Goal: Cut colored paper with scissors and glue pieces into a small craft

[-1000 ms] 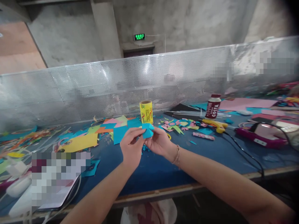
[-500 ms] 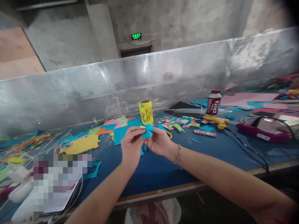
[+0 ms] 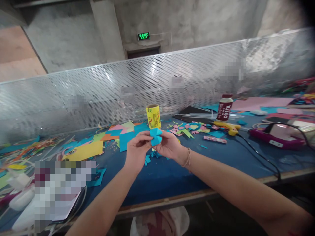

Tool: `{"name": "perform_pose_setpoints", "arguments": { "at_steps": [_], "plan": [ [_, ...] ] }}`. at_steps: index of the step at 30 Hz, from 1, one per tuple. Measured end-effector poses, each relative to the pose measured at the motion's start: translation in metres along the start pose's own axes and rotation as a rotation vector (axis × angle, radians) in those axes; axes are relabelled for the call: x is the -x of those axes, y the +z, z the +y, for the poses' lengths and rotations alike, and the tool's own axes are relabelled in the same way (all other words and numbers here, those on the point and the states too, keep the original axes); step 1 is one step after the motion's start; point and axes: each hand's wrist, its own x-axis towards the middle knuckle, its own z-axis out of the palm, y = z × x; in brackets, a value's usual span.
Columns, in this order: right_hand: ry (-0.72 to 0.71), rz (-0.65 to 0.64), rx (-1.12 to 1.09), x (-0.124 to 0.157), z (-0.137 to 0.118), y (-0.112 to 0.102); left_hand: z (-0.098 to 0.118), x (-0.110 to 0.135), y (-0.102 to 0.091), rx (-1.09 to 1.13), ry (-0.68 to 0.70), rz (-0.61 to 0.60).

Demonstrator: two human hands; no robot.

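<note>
A small folded piece of blue paper [image 3: 156, 136] is held up above the blue table [image 3: 172, 177] between both hands. My left hand [image 3: 136, 151] pinches its left side with closed fingers. My right hand [image 3: 169, 146] grips its right side, thumb on top; a bead bracelet circles that wrist. Small blue paper scraps [image 3: 150, 156] lie on the table just below the hands. Behind the hands stands a yellow cardboard roll [image 3: 153, 116].
Coloured paper sheets [image 3: 85, 150] and cut scraps litter the left and middle of the table. A Costa bottle [image 3: 224, 108], a yellow glue gun [image 3: 228, 127] with a black cord, and a pink device [image 3: 275, 139] sit at the right. A perforated metal screen [image 3: 98, 95] backs the table.
Both hands have turned the blue paper piece slightly and lifted it a little; it now shows a fuller, folded shape. The view has shifted slightly.
</note>
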Motion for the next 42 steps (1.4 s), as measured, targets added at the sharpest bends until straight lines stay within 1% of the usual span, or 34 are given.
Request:
{"name": "perform_pose_setpoints", "arguments": {
  "at_steps": [5, 13, 16, 21, 24, 33, 38, 42],
  "plan": [
    [0.023, 0.029, 0.024, 0.0, -0.001, 0.0, 0.0, 0.001, -0.002, -0.035, 0.044, -0.033],
    [0.004, 0.033, 0.008, -0.001, 0.003, -0.001, -0.003, -0.001, -0.005, -0.104, 0.072, 0.046],
    [0.002, 0.056, -0.006, 0.0, 0.005, 0.0, -0.004, 0.001, -0.003, -0.121, 0.095, 0.1],
    [0.018, 0.084, -0.032, 0.0, 0.008, 0.002, -0.008, 0.006, 0.0, -0.191, 0.152, 0.245],
    [0.01, 0.103, -0.044, 0.0, 0.01, 0.003, -0.01, 0.007, 0.0, -0.189, 0.171, 0.274],
    [-0.017, 0.097, -0.001, -0.001, 0.012, 0.001, -0.014, 0.005, -0.001, -0.087, 0.111, 0.229],
    [-0.042, 0.091, 0.014, -0.002, 0.014, -0.001, -0.014, 0.004, 0.0, -0.062, 0.055, 0.252],
    [-0.04, 0.1, -0.009, -0.003, 0.015, -0.003, -0.007, 0.002, 0.007, 0.067, -0.042, 0.295]
  ]
}}
